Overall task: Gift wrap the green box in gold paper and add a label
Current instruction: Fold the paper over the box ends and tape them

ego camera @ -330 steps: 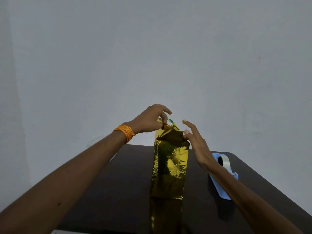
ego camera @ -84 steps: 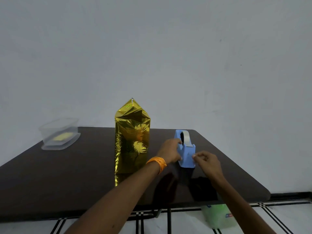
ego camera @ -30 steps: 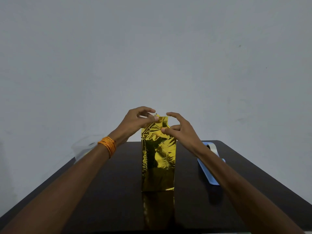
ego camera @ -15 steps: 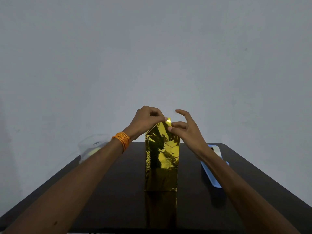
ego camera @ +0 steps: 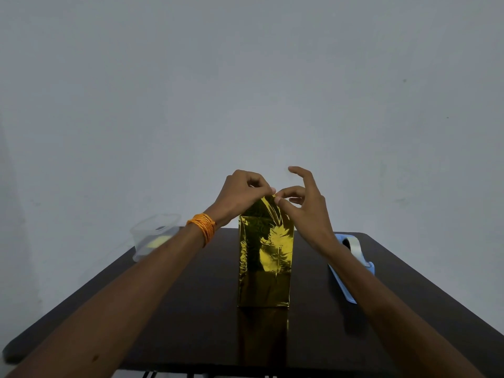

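Observation:
A tall box wrapped in shiny gold paper (ego camera: 264,257) stands upright in the middle of the dark table (ego camera: 191,309). None of the green box shows; the paper covers it. My left hand (ego camera: 240,193), with an orange band at the wrist, pinches the peaked top fold of the paper from the left. My right hand (ego camera: 302,208) pinches the same peak from the right with thumb and index finger, its other fingers raised. Whether a piece of tape sits between the fingertips I cannot tell.
A blue tape dispenser (ego camera: 351,264) with a clear roll lies on the table to the right, partly behind my right forearm. A clear plastic container (ego camera: 152,238) holding something yellow stands at the far left corner. A plain wall rises behind.
Since a second ago both hands have closed in on the peak of the paper, fingertips meeting at the top. Earlier the hands were at the tape dispenser.

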`<action>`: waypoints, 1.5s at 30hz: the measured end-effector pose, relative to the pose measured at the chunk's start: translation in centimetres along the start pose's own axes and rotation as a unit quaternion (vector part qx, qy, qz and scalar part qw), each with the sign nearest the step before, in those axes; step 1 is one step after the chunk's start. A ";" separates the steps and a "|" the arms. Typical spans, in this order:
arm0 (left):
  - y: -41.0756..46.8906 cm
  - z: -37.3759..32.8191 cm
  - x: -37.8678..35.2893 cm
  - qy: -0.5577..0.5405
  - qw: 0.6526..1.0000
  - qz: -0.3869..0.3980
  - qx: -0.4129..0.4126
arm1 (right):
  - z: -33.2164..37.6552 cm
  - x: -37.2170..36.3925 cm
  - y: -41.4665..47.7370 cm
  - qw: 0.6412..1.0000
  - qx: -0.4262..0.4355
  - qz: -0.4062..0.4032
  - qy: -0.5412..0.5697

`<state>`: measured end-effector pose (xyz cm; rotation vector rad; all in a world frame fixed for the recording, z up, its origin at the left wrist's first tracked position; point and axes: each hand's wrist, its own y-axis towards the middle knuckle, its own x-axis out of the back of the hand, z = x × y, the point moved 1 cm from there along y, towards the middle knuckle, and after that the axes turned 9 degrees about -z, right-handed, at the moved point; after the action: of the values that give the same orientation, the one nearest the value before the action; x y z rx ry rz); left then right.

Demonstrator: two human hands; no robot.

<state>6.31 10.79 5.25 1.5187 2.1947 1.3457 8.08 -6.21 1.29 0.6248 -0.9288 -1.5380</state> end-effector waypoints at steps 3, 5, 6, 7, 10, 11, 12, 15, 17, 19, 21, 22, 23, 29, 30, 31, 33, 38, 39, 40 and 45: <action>0.1 0.1 0.1 -0.010 1.000 -0.003 0.000 | -0.2 0.1 0.4 0.999 -0.021 0.008 0.022; 0.1 0.4 0.2 -0.017 1.000 -0.002 -0.001 | -0.2 0.1 0.7 0.998 -0.039 0.011 0.040; 0.2 0.4 0.3 -0.016 1.000 0.006 0.001 | -0.2 0.1 0.8 0.998 -0.046 0.013 0.045; 0.2 0.5 0.3 -0.012 1.000 0.018 0.004 | -0.2 0.1 1.0 0.997 -0.053 0.016 0.049; 0.3 0.6 0.5 0.009 0.999 0.049 -0.007 | -0.2 0.0 1.2 0.996 -0.065 0.026 0.057; 0.4 0.6 0.6 0.012 0.999 0.051 -0.014 | -0.3 -0.1 1.2 0.996 -0.065 0.029 0.056; 0.4 0.5 0.6 0.013 0.998 0.051 -0.019 | -0.3 -0.1 1.2 0.996 -0.066 0.031 0.056; 0.4 0.4 0.7 0.023 0.998 0.038 -0.036 | -0.3 -0.2 1.3 0.995 -0.072 0.039 0.062; 0.4 0.2 0.7 0.035 0.998 0.032 -0.046 | -0.2 0.0 1.3 0.993 -0.080 0.049 0.065; 0.4 0.2 0.6 0.041 0.998 0.030 -0.047 | 0.0 0.4 1.3 0.992 -0.094 0.063 0.060; 0.3 0.2 0.5 0.044 0.998 0.026 -0.043 | -0.3 0.9 1.2 0.990 -0.112 0.076 0.050; 0.3 0.2 0.4 0.046 0.998 0.024 -0.042 | -0.6 1.2 1.0 0.989 -0.119 0.081 0.041; 0.4 0.2 0.4 0.047 0.998 0.022 -0.042 | -1.0 1.5 0.8 0.988 -0.125 0.086 0.027; 1.0 0.3 -0.6 0.051 0.998 0.019 -0.007 | -2.5 2.6 -0.7 0.988 -0.133 0.081 0.006; 1.1 0.4 -0.8 0.054 0.998 0.018 0.002 | -2.5 2.6 -0.8 0.988 -0.131 0.082 0.007; 1.2 0.6 -0.9 0.056 0.998 0.017 0.012 | -2.6 2.6 -0.7 0.988 -0.129 0.083 0.007; 1.6 1.0 -1.1 0.055 0.998 0.021 0.034 | -2.7 2.6 -0.7 0.989 -0.126 0.082 0.010; 2.0 2.0 -1.8 0.075 0.993 0.046 0.080 | -3.1 2.4 -0.8 0.989 -0.122 0.079 0.016; 2.0 2.2 -1.9 0.084 0.992 0.051 0.081 | -3.3 2.4 -0.8 0.989 -0.121 0.078 0.016; 2.1 2.3 -1.9 0.093 0.991 0.059 0.081 | -3.4 2.4 -0.9 0.990 -0.119 0.078 0.018; 2.3 2.7 -2.3 0.130 0.985 0.088 0.076 | -3.8 2.4 -0.7 0.990 -0.116 0.072 0.023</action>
<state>10.48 10.69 4.61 1.7134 2.4166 1.5380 10.34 -9.33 -1.10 0.4144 -0.7306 -1.4689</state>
